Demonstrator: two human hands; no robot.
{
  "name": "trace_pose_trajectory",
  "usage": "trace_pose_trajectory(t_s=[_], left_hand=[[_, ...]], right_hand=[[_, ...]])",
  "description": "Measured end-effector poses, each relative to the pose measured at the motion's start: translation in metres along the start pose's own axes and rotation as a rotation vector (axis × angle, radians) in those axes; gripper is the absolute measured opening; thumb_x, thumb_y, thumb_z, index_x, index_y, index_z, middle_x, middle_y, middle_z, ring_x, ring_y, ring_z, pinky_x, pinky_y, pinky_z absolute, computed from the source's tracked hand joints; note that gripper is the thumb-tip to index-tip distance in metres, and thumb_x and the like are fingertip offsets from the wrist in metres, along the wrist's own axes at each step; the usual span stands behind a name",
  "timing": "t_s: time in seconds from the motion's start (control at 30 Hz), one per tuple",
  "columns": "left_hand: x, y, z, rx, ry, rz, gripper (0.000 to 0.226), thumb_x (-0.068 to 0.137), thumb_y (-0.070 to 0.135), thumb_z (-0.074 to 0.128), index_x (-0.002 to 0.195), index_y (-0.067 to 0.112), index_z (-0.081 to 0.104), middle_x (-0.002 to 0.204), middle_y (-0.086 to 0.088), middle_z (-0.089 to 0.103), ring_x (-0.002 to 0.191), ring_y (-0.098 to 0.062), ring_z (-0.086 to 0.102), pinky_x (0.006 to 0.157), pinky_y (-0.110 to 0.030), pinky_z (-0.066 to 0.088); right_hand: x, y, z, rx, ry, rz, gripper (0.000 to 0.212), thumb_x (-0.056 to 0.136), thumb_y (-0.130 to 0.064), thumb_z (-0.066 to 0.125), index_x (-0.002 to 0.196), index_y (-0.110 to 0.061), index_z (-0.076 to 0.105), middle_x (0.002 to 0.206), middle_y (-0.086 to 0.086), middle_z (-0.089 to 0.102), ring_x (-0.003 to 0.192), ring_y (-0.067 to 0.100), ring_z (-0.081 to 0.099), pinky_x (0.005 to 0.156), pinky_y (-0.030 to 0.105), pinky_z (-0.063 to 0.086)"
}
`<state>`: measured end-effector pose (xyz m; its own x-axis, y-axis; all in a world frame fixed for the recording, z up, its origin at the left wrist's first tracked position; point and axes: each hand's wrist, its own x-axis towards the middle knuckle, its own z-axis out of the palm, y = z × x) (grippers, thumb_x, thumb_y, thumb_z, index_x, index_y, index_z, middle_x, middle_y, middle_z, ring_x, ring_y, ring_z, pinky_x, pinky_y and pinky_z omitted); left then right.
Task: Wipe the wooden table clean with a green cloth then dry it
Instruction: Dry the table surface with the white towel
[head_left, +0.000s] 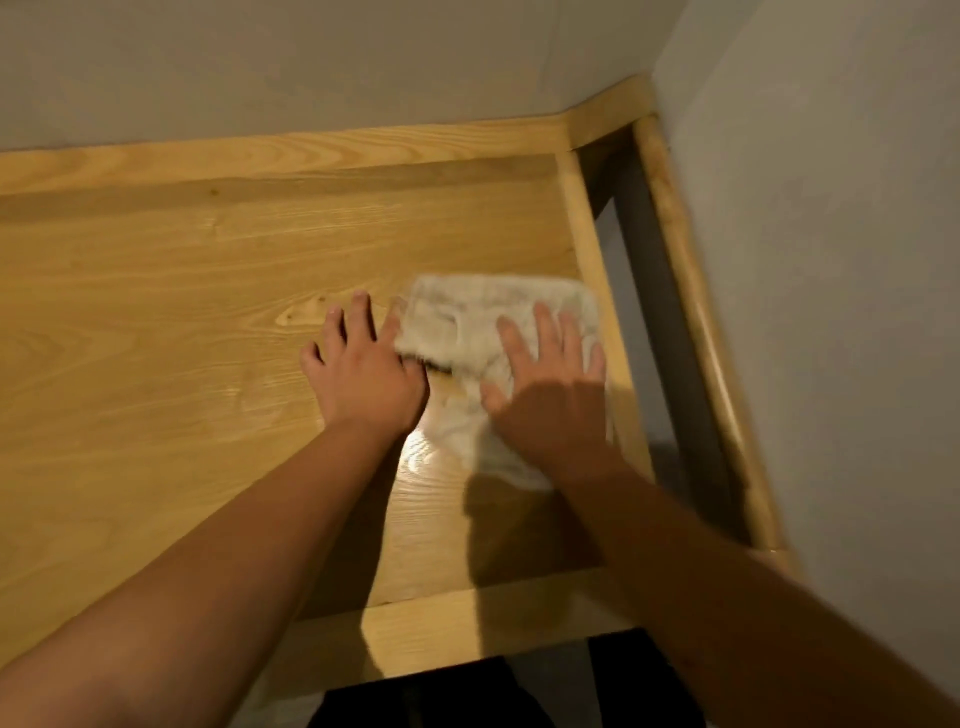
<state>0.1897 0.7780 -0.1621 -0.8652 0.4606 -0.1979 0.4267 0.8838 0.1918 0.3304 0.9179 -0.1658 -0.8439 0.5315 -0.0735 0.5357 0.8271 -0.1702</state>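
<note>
Cloth: one pale, off-white cloth (488, 332), fuzzy and rumpled, folded roughly rectangular with a tail trailing toward me; its color here reads cream rather than green.
Cloth position: lying on the tabletop (156, 291) near its right edge, under my right hand and beside my left.
Right hand: my right hand (550, 395) lies flat on the cloth, fingers straight and spread, pressing down; grip released, nothing grasped.
Left hand: my left hand (363, 369) rests flat on the wood, fingers splayed; its thumb side touches the cloth's left edge; grip released.
Tabletop: one light wooden surface with visible grain, a raised rim at the back and right, a glossy patch just below the cloth.
Surroundings: grey walls (831, 260) behind and to the right; dark clothing (441, 696) at the near edge.
Count: one cloth, two hands, one tabletop.
</note>
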Motion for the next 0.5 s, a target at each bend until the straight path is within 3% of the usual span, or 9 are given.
trace_pose_trajectory(t_s=[0.1,0.2,0.37,0.43,0.5], left_hand=[[0.006,0.042,0.005,0.0,-0.074,0.154,0.068,0.09,0.063,0.037,0.153,0.041,0.024,0.166,-0.006,0.014,0.15,-0.036,0.012,0.114,-0.058,0.018],[0.005,0.064,0.019,0.05,-0.131,0.276,0.074,0.092,0.072,0.017,0.157,0.039,0.003,0.169,-0.003,-0.006,0.153,-0.036,-0.009,0.117,-0.062,0.002],[0.008,0.059,0.029,0.071,-0.111,0.274,0.069,0.097,0.067,0.012,0.156,0.037,-0.007,0.168,-0.003,-0.01,0.152,-0.036,-0.012,0.116,-0.064,0.001],[0.01,0.058,0.031,0.08,-0.117,0.281,0.072,0.099,0.064,0.025,0.155,0.037,-0.013,0.167,-0.002,-0.014,0.151,-0.036,-0.015,0.115,-0.064,-0.002],[0.009,0.059,0.03,0.096,-0.141,0.287,0.09,0.092,0.063,0.045,0.156,0.036,-0.012,0.167,-0.003,-0.014,0.151,-0.035,-0.018,0.115,-0.064,-0.004]], right_hand=[[-0.104,0.016,0.008,0.036,0.044,0.032,0.072,0.092,-0.062,0.044,0.153,-0.026,0.034,0.159,0.015,0.03,0.147,0.037,0.024,0.112,0.061,0.022],[-0.16,0.033,0.011,0.006,-0.036,0.019,0.08,0.086,-0.071,0.045,0.154,-0.031,0.03,0.161,0.012,0.026,0.148,0.038,0.019,0.115,0.061,0.018],[-0.096,0.043,-0.002,0.028,-0.102,0.018,0.076,0.088,-0.074,0.028,0.152,-0.032,0.029,0.16,0.01,0.025,0.148,0.034,0.019,0.117,0.058,0.016],[-0.053,0.049,-0.003,0.04,-0.092,0.007,0.074,0.091,-0.071,0.025,0.152,-0.03,0.029,0.161,0.01,0.024,0.149,0.032,0.017,0.117,0.058,0.017],[-0.01,0.057,-0.002,0.037,-0.071,-0.039,0.07,0.093,-0.065,0.029,0.153,-0.03,0.027,0.162,0.009,0.023,0.151,0.031,0.014,0.118,0.057,0.017]])
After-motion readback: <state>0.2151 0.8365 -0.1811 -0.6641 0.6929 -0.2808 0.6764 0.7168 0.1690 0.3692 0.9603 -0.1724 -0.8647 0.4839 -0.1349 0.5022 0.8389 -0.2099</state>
